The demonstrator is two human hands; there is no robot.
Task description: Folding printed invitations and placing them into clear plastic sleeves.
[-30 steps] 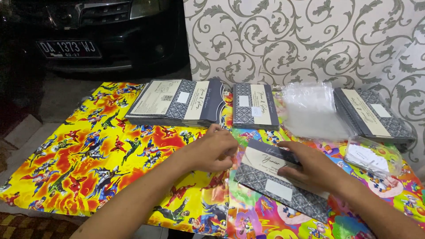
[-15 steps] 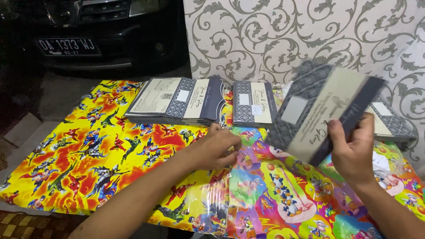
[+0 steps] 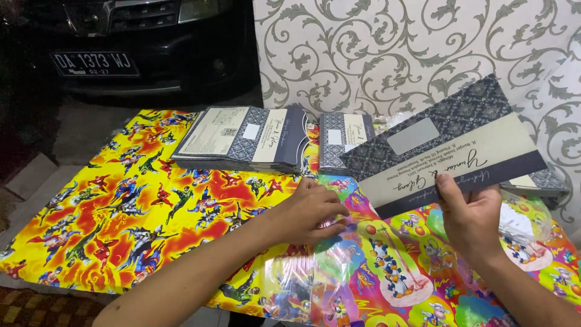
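Head cam: I'm pinching the invitation card (image 3: 445,148) in my right hand (image 3: 472,218), keeping thumb clear; left hand (image 3: 308,212), fingers curled, is steadying clear plastic sleeve (image 3: 333,242) at 9 o'clock.

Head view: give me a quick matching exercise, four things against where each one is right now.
Things:
1. Right hand
2. Left hand
3. Stack of cards
4. Dark car

Places:
A. parked behind the sheets
B. lies at the far edge of the yellow sheet
C. holds a patterned card up in the air
D. rests on clear plastic film

Pairs: 1-C, 2-D, 3-B, 4-A
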